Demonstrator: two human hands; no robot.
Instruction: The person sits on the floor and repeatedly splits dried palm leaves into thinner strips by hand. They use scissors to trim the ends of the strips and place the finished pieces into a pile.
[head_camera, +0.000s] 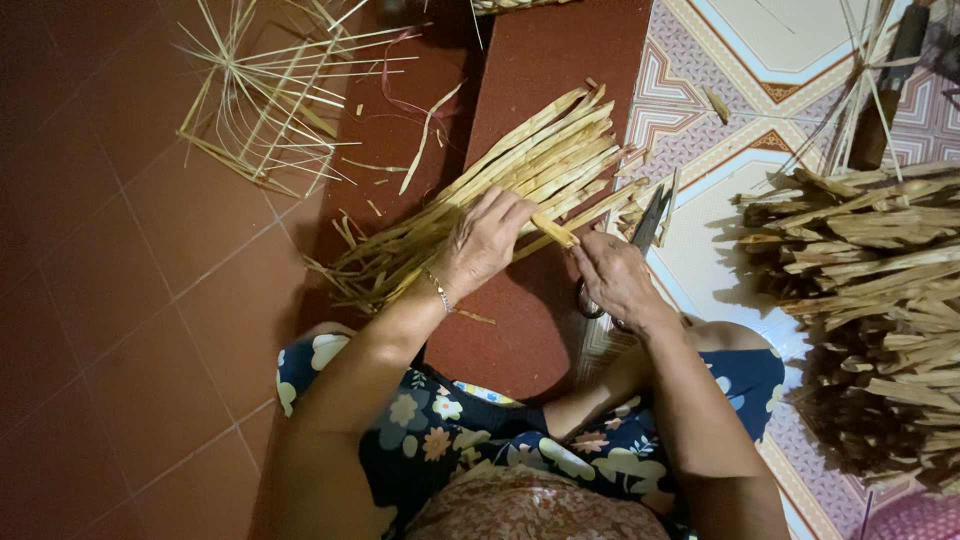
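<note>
The left hand is curling down over a bundle of strips, fingers bent and closed around one strip, pinching it so its cut end is sticking out to the right. The wrist is wearing a thin bracelet, and the forearm is running back toward the near side, angling in from the lower left across a raised knee. The right hand is sitting just right of that strip end, fingers folded in tight; it is gripping scissors, with the dark handle loops showing under the palm and the blades pointing away, up and to the right. Whether the blades are parted or together, I cannot tell. The right forearm is coming up from the lower right, elbow tucked near the body.

The bundle is lying slantwise on a dark red mat, its tidy ends fanning to the far right and its frayed ends trailing to the near left. The two hands are close together but not touching. To the far left, on the red tile floor, a half-woven frame of thin splints is spreading out like spokes. On the right, a big pile of strips is resting on a patterned floor. The person is sitting in a dark floral garment.
</note>
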